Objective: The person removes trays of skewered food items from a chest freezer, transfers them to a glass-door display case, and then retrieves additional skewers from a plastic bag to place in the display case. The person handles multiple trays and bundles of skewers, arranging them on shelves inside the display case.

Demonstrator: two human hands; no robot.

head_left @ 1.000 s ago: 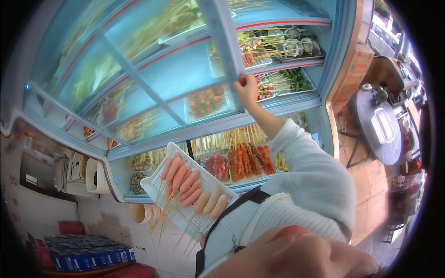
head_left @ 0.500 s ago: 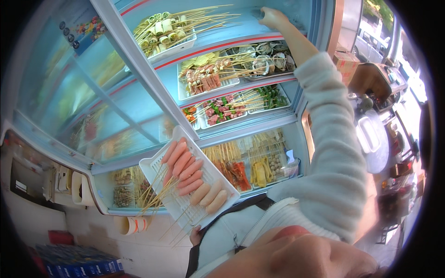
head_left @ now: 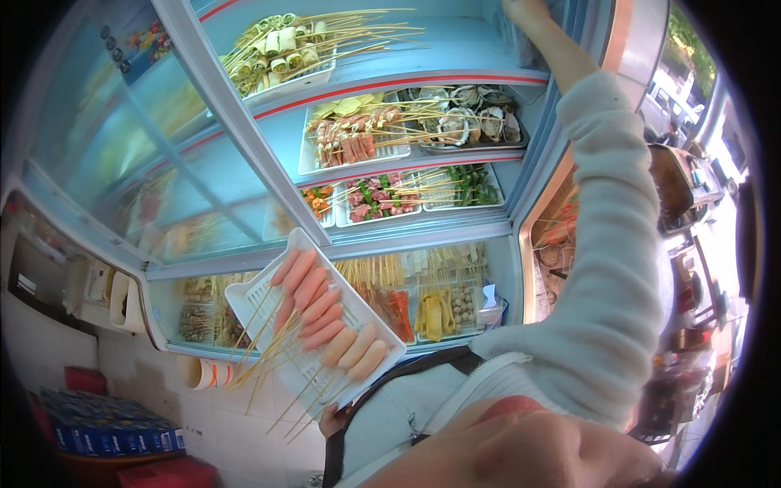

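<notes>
**Sausage tray balanced low, right arm up at the top shelf**

The left hand (head_left: 335,420) grips the near corner of the white slotted tray (head_left: 260,297) from below, fingers closed on its edge, holding it tilted before the display fridge (head_left: 521,236). Skewered sausages (head_left: 325,313) lie in a loose row (smooth and round, likely to roll), sticks overhanging the rim. The tray looks light and stiff; a one-corner hold seems shaky, mid-underside safer. The right hand (head_left: 525,10) reaches the top shelf, mostly cut off; I cannot tell its grip.
</notes>
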